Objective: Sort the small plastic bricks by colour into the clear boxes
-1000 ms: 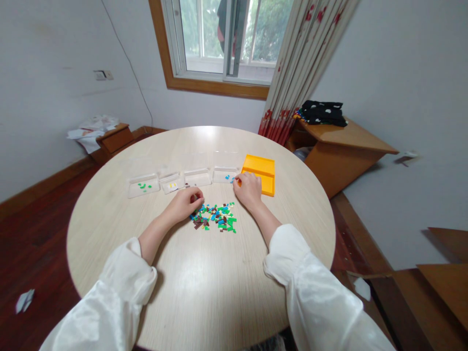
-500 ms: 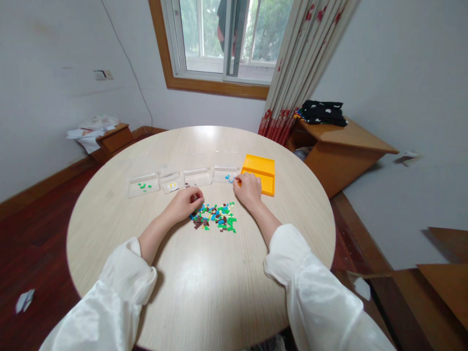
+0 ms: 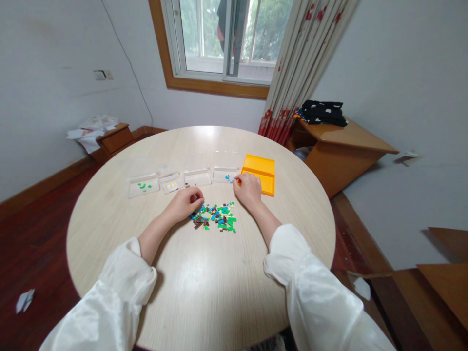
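Observation:
A loose pile of small building bricks (image 3: 221, 217) in green, blue, brown and cream lies mid-table. My left hand (image 3: 185, 202) rests at the pile's left edge, fingers curled with the tips together; anything in them is hidden. Farther right, my right hand (image 3: 248, 190) is closed in a pinch over the right end of a clear box (image 3: 219, 173) with a few blue bricks (image 3: 228, 177) in it. Whether a brick is between those fingertips I cannot make out. Another clear box (image 3: 199, 176) stands behind my left hand, with dark brown bits at its near left corner.
Farther left are a clear box (image 3: 154, 182) with several green bricks and a smaller one (image 3: 170, 177) with yellow pieces. A yellow open case (image 3: 259, 165) lies beyond my right hand. Transparent lids lie behind the boxes. The round table (image 3: 204, 287) has a curved edge.

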A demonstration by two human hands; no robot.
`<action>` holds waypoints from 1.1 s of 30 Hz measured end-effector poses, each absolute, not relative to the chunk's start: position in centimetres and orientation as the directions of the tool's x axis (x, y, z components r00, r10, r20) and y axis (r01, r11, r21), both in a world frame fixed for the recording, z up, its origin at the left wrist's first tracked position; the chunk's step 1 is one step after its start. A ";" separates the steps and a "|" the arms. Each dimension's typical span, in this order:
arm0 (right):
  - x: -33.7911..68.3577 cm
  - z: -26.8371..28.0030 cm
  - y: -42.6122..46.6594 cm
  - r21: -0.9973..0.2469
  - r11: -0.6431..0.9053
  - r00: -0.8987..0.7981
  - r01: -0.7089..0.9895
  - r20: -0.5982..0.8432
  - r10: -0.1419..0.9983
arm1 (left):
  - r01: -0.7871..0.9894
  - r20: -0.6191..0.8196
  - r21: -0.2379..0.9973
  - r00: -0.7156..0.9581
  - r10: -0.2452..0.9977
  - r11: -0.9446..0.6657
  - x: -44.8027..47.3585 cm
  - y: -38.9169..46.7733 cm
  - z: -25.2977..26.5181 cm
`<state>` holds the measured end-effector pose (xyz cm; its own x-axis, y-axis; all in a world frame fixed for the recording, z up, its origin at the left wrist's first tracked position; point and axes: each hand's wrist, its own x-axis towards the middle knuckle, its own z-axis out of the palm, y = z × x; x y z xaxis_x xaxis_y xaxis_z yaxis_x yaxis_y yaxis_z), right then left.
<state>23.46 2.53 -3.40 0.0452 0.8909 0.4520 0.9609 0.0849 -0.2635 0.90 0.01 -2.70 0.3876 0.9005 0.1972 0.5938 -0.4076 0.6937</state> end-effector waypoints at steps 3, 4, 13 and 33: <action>23.5 -3.4 2.5 -0.265 0.082 0.047 0.961 0.445 0.894 | 0.606 0.212 0.666 0.405 0.889 -0.435 0.8 0.2 -2.8; 23.5 -3.4 2.5 -0.266 0.080 0.048 0.961 0.443 0.895 | 0.610 0.221 0.654 0.410 0.885 -0.446 0.8 0.2 -2.8; 23.5 -3.4 2.7 -0.272 0.072 0.051 0.960 0.420 0.906 | 0.630 0.242 0.610 0.429 0.870 -0.480 0.9 0.2 -2.7; 23.5 -3.3 2.5 -0.288 0.074 0.054 0.955 0.413 0.909 | 0.694 0.238 0.510 0.453 0.859 -0.508 0.5 0.3 -2.4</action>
